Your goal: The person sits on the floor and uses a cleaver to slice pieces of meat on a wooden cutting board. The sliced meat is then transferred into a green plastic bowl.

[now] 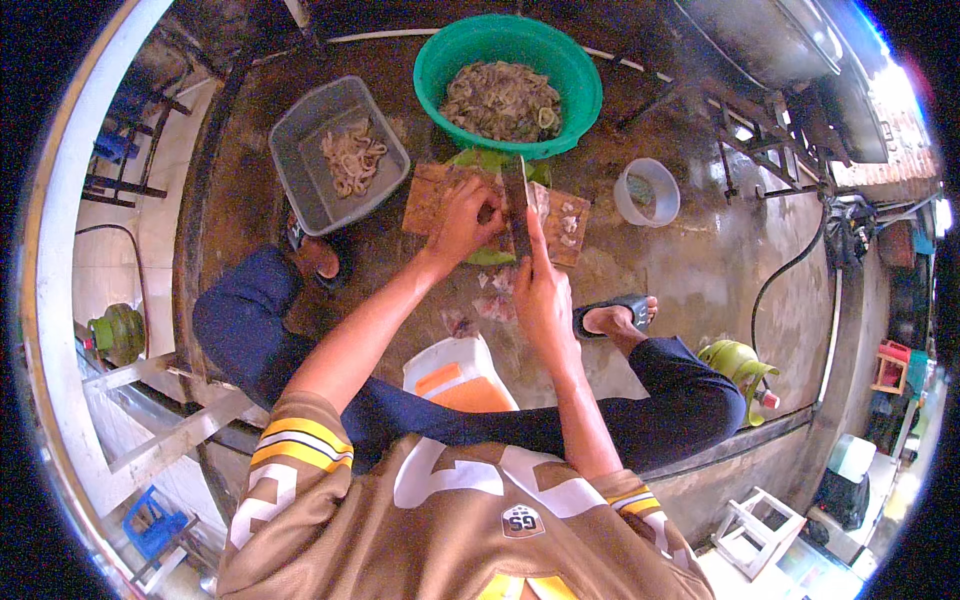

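Note:
My right hand is closed round the handle of a knife, its index finger stretched along the broad blade. On the left part of a wooden cutting board my left hand rests with bent fingers, close beside the blade; whether it pinches a piece is hidden. Small pale scraps of meat lie on the board's right side. Green leaf-like material shows under and behind the board. Beyond it stands a green plastic basin of greyish cut pieces. A grey plastic tub holds pale strips.
A small translucent bucket stands right of the board. Scraps lie on the wet floor before a white and orange container. My sandalled feet are on both sides. A green gas cylinder stands by my right knee.

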